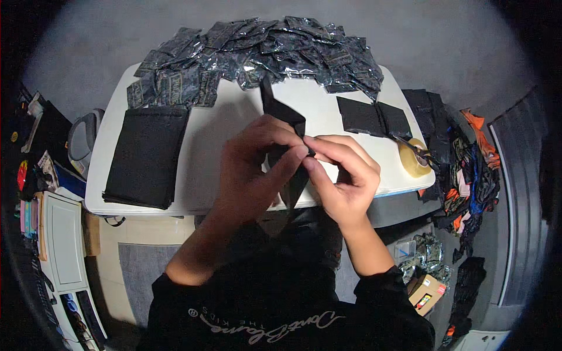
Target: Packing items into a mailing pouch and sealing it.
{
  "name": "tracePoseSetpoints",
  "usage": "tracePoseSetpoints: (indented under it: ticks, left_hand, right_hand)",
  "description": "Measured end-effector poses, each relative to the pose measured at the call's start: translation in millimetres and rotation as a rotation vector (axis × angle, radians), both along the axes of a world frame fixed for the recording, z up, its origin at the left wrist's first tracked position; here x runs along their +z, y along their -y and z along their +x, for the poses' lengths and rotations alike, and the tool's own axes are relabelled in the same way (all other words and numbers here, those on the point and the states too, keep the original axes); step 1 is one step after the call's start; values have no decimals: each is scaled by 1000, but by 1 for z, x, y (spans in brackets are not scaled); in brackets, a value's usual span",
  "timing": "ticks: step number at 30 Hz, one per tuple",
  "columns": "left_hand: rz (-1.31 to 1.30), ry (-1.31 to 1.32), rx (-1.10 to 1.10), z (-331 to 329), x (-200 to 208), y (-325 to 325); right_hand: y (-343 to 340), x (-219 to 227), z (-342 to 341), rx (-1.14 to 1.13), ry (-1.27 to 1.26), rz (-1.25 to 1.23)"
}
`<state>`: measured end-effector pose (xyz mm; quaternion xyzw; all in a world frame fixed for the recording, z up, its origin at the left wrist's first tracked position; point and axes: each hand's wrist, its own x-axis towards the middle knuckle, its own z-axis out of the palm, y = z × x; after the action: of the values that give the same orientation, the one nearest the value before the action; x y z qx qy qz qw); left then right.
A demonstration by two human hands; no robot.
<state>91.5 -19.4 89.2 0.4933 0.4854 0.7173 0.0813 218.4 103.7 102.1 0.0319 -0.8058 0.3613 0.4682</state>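
Observation:
Both my hands are together above the middle of the table, pinching a piece of black cloth (283, 110) between them. My left hand (252, 161) has its thumb and forefinger closed on the cloth's edge. The fingertips of my right hand (348, 178) meet them there, pinching the same spot. One narrow end of the cloth points up toward the far side, and the rest hangs below my fingers, partly hidden by them. Left of my hands lies a neat stack of black cloth pieces (146, 158). Smaller folded black pieces (362, 117) lie flat to the right.
Clear-wrapped dark patterned packets (293, 50) are heaped along the far edge of the white table (219, 131). At its right edge are a roll of tape (411, 161) and black-handled scissors (426, 154). A cardboard box (428, 292) and heaped clothing (468, 187) are beyond on the right.

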Motion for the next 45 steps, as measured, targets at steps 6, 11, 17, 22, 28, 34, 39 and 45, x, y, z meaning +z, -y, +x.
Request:
tracePoseSetpoints:
  ticks: [6, 11, 17, 22, 28, 34, 39, 45]
  left_hand:
    - [42, -66, 10, -10, -7, -7]
    - [-14, -90, 22, -13, -8, -8]
    - [29, 129, -111, -11, -14, -5]
    - [30, 191, -134, -7, -18, -6]
    - [16, 168, -48, -1, -15, -10]
    - [-176, 273, 34, 2, -16, 10]
    - [48, 78, -280, 26, 25, 25]
    - [210, -14, -280, 36, 45, 30]
  right_hand:
    - [-4, -12, -5, 3, 0, -122]
    - [-6, -12, -7, 3, 4, -137]
    - [-9, -12, -12, -30, -70, 188]
    - [-9, -14, -14, -49, -116, 239]
    - [-11, -18, -12, -69, -52, 137]
    - [-18, -32, -18, -141, -39, -188]
    - [-26, -40, -27, -148, -31, -404]
    - [-29, -35, -29, -164, -6, -409]
